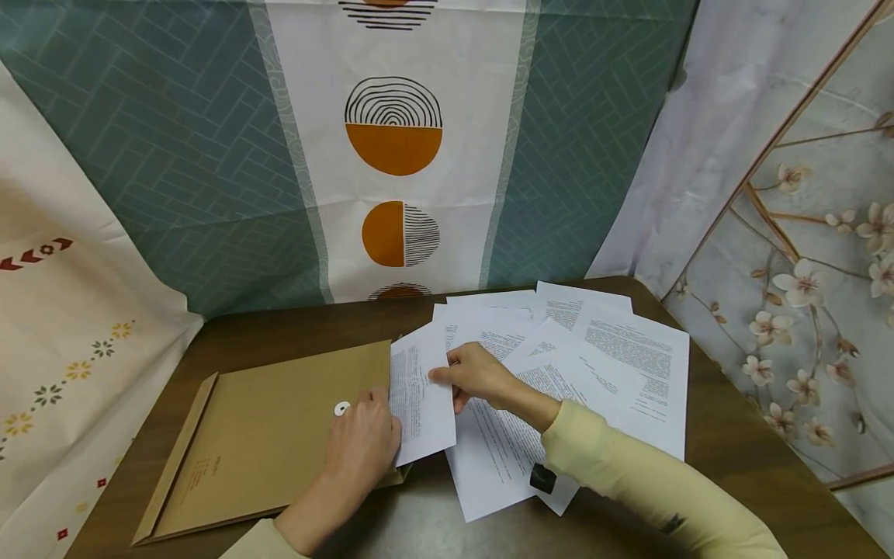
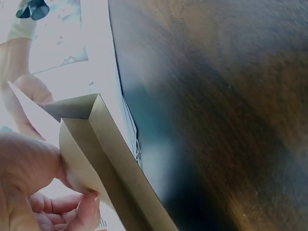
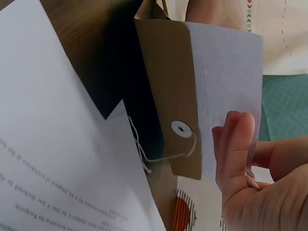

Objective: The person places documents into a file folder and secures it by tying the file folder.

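Note:
A brown document envelope (image 1: 279,427) lies on the table at the left, its gusseted mouth facing right. My left hand (image 1: 363,439) grips the envelope's upper panel near that mouth, holding it raised; the gap shows in the left wrist view beside the folded side (image 2: 115,154). My right hand (image 1: 482,376) pinches a printed white sheet (image 1: 422,419) by its right edge, thumb on top. The sheet's left part is inside the envelope. The right wrist view shows the flap (image 3: 168,77) with a white button disc (image 3: 181,129) and a loose string (image 3: 163,159).
Several printed sheets (image 1: 642,349) lie overlapping on the right of the brown table (image 1: 412,528). A patterned curtain (image 1: 209,155) hangs behind the table, with floral cloth (image 1: 803,349) along the right side and cream cloth (image 1: 70,310) along the left.

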Tool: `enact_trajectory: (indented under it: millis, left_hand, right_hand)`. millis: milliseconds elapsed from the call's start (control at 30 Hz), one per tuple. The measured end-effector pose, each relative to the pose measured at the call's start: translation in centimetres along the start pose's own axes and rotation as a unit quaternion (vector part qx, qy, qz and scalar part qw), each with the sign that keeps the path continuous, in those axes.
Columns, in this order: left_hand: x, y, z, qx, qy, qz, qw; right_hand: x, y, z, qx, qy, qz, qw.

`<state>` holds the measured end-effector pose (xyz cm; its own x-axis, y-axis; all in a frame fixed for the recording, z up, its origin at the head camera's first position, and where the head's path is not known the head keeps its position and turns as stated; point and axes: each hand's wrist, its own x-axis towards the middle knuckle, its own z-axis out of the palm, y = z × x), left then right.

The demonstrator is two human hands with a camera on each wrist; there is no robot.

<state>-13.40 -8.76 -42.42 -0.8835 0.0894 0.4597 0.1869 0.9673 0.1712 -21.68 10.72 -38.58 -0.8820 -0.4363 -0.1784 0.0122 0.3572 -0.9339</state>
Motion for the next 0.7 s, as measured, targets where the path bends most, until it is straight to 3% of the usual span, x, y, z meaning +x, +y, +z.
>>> enact_trajectory:
  millis: [300,700]
  left_hand:
    - [-0.1,0.0,-0.3,-0.005,0.016,0.021,0.9996]
    - [-0.3,-0.1,-0.3,-0.006,0.039,0.033,0.9987]
  right_hand:
    - [0.6,-0.5,1.5,-0.012,-0.013,-0.008,1.0]
    - [1.2,-0.6,2.4,-0.014,-0.073,-0.008,0.997]
